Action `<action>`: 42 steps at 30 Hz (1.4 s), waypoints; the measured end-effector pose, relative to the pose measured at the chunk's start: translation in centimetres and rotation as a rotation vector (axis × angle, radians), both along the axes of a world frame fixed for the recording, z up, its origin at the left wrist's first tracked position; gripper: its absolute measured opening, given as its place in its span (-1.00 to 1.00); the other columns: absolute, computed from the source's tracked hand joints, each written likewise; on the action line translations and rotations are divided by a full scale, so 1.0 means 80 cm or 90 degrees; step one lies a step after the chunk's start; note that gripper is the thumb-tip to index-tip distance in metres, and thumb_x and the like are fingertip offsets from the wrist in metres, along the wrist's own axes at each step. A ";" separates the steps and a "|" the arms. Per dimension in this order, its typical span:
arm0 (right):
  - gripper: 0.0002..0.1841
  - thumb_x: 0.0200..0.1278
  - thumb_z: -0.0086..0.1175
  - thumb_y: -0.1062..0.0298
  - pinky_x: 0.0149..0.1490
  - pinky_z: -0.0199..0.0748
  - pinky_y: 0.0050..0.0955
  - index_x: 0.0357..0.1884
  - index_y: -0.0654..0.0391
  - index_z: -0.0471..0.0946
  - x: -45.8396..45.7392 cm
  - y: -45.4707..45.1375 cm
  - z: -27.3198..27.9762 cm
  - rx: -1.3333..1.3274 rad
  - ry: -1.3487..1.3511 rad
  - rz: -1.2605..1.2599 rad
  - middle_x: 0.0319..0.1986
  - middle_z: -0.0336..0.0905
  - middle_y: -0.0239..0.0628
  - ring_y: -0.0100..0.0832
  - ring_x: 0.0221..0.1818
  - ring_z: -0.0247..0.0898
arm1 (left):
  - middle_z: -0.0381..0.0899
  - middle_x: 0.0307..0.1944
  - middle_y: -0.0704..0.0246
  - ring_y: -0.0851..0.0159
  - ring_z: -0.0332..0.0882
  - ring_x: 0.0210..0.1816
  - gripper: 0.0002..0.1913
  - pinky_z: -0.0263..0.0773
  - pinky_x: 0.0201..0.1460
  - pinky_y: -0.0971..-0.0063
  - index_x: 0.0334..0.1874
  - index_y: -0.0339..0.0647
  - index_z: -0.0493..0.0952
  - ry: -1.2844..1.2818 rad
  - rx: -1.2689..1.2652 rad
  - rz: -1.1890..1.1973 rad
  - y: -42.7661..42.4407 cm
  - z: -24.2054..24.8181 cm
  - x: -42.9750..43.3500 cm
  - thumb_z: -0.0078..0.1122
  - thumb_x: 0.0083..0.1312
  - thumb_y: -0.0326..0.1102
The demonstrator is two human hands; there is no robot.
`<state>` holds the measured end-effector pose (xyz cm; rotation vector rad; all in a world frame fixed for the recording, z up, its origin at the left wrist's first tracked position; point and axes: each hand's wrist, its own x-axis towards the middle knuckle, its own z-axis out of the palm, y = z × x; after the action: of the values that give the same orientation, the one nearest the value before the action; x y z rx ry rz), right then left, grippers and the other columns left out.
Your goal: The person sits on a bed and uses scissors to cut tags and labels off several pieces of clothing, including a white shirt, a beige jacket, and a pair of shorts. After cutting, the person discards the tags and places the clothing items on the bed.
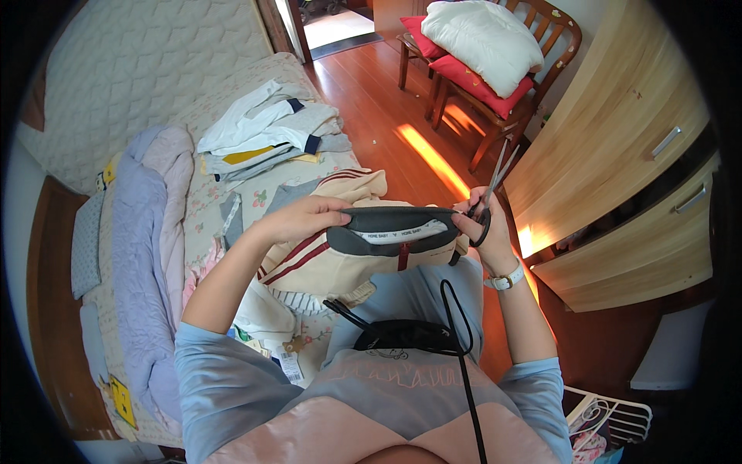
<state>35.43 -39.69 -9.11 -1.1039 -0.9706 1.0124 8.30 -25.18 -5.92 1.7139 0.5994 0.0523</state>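
A cream jacket with a dark grey collar and dark red stripes [324, 269] lies over my lap, its neck opening stretched between both hands. My left hand [307, 219] grips the collar's left end between thumb and fingers. At the other end my right hand [484, 229] pinches the collar and also holds a pair of scissors [499, 177], whose blades point up and away from the cloth, slightly apart. White lettered tape [400, 233] runs inside the collar.
Folded children's clothes [261, 130] lie on the bed beside a rolled lilac quilt [142, 261]. A wooden chair [443, 104] holds red cushions and a white quilt [484, 43]. Wooden drawers [614, 133] stand at right, a white metal rack [617, 414] at lower right.
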 end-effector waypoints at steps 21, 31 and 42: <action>-0.64 0.00 0.11 0.63 -0.13 0.36 -0.60 -0.19 0.08 0.24 -0.071 0.002 0.042 -0.083 0.206 0.088 -0.32 0.43 -0.34 -0.51 -0.27 0.39 | 0.34 0.17 0.22 0.30 0.35 0.13 -0.22 0.24 0.17 0.47 0.32 -0.15 0.13 -0.174 0.282 -0.096 -0.066 -0.024 0.038 0.28 0.01 -0.44; -0.80 0.23 0.02 0.36 -0.22 0.43 -0.58 -0.18 -0.01 0.26 0.023 -0.020 0.089 0.211 0.172 -0.169 0.07 0.36 -0.04 -0.56 -0.36 0.37 | 0.59 -0.27 0.33 0.40 0.49 -0.22 -0.71 0.40 -0.11 0.46 -0.16 -0.24 0.52 -0.113 0.566 0.464 0.103 0.129 0.056 0.25 0.06 -0.32; -0.84 0.22 0.03 0.34 -0.23 0.53 -0.55 -0.19 0.01 0.34 0.065 -0.140 -0.061 -0.123 0.184 -0.380 -0.18 0.50 -0.26 -0.56 -0.32 0.43 | 0.47 -0.03 0.17 0.10 0.46 -0.02 -0.37 0.41 0.04 0.26 0.11 -0.33 0.29 -0.429 0.166 0.827 0.427 0.115 -0.248 0.22 0.10 -0.06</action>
<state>40.59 -50.85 -14.00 -1.2611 -0.2785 0.7480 -11.54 8.95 3.27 1.1462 1.0985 1.5946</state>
